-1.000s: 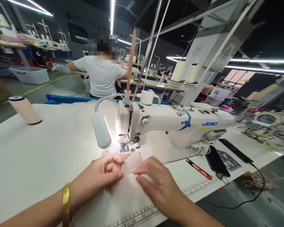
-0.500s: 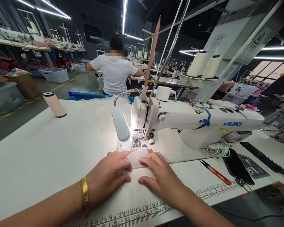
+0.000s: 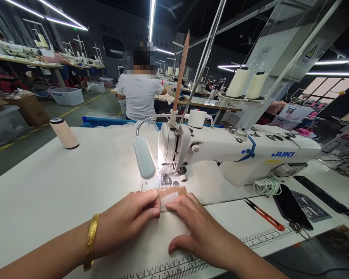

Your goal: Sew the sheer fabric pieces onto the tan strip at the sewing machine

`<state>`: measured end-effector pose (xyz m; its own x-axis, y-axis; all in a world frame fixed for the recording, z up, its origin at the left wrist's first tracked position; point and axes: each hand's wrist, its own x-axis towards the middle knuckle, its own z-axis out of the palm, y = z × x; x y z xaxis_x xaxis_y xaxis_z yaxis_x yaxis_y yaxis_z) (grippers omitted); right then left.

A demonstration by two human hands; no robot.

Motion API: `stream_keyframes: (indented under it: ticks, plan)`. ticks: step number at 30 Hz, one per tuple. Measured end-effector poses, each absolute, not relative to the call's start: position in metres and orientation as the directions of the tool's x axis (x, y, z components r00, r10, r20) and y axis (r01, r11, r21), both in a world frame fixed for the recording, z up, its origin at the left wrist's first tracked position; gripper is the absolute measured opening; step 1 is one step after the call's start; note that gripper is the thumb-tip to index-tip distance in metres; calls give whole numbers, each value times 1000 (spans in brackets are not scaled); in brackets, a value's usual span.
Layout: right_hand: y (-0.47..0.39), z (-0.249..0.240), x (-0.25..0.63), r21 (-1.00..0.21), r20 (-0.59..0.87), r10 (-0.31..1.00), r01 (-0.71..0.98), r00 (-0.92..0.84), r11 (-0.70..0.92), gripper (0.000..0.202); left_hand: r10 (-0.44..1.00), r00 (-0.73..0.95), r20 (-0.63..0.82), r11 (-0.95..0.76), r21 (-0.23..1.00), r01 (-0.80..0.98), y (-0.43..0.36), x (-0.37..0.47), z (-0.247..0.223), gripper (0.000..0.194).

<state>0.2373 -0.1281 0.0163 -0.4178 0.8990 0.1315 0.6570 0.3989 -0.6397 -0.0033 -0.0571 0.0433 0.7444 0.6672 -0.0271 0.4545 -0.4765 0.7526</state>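
A white sewing machine [image 3: 209, 143] stands on the white table, its lit needle area just beyond my hands. My left hand [image 3: 139, 211] pinches the left part of a thin, whitish translucent piece [image 3: 169, 198] between thumb and fingers. Fingertips of my right hand [image 3: 192, 221] rest on the right part of that piece, with the thumb spread apart on the table. Under and behind it lies a brown, partly shiny flat piece [image 3: 172, 190], in front of the needle plate. My fingers cover part of both pieces.
A thread cone [image 3: 64, 133] stands at the left. To the right lie orange-handled snips [image 3: 264, 215], a black phone [image 3: 291, 205] and a coil of pale cord [image 3: 266, 186]. A ruler strip [image 3: 174, 269] runs along the front edge. A person [image 3: 141, 93] sits beyond the table.
My right thumb has moved away from the fingers and nearer the front edge. More of the brown piece shows. My left fingers are closer together, and the view has shifted slightly.
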Motion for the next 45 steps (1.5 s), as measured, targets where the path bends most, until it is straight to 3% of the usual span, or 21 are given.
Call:
stream_keyframes:
  ticks: [6, 12, 15, 19, 21, 25, 29, 35, 42, 45]
  plan:
    - [-123, 18, 237, -669, 39, 915, 670, -400, 321, 64, 659, 752, -29, -552, 661, 509, -65, -5, 21, 19]
    - [-126, 11, 236, -705, 1, 942, 667, -337, 240, 76, 719, 683, -126, -339, 795, 503, -52, -5, 31, 29]
    - [-131, 17, 239, -742, 7, 918, 613, -397, 271, 85, 710, 688, -150, -285, 832, 476, -57, -6, 45, 32]
    - [-132, 38, 245, -884, -125, 812, 435, -570, 170, 55, 506, 803, -313, -124, 895, 427, -67, -2, 66, 32]
    - [-124, 43, 245, -944, -156, 803, 325, -575, 49, 48, 509, 810, -292, -186, 881, 435, -64, 0, 72, 33]
    - [-102, 32, 233, -980, -173, 839, 177, -515, -92, 50, 674, 726, -135, -393, 767, 507, -46, -1, 70, 39]
    - [-90, 15, 219, -984, -75, 934, 175, -348, -14, 42, 741, 655, -149, -339, 758, 557, -36, -5, 63, 42]
    - [-92, 13, 216, -974, 24, 950, 206, -311, 92, 45, 696, 682, -225, -105, 908, 406, -36, -4, 55, 40]
    - [-96, 12, 216, -979, -29, 967, 203, -252, 23, 50, 782, 608, -136, -205, 865, 457, -36, -4, 51, 43]
    - [-96, 11, 214, -975, -19, 978, 219, -209, 28, 41, 795, 597, -104, -246, 845, 475, -37, -4, 50, 46]
